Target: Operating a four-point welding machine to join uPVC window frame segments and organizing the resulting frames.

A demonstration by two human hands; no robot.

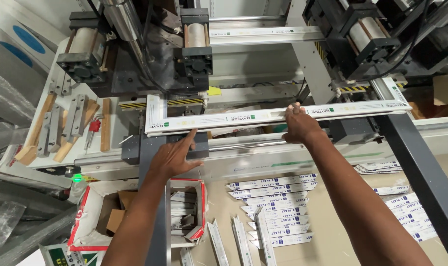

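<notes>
A long white plastic window profile (243, 118) lies across the bed of a welding machine (150, 64), joined at corners to side pieces at both ends. My left hand (177, 156) reaches up to its near edge at the left part, fingers spread, index finger touching the profile's underside edge. My right hand (299, 125) rests on the profile right of the middle, fingers curled over its near edge and top.
Two black clamp heads with cylinders (197, 47) stand over the left corner; another (367, 39) is at the right. Wooden blocks and metal pieces (61, 128) lie on the left table. Short white profile offcuts (278, 207) and a box (184, 212) sit on the floor below.
</notes>
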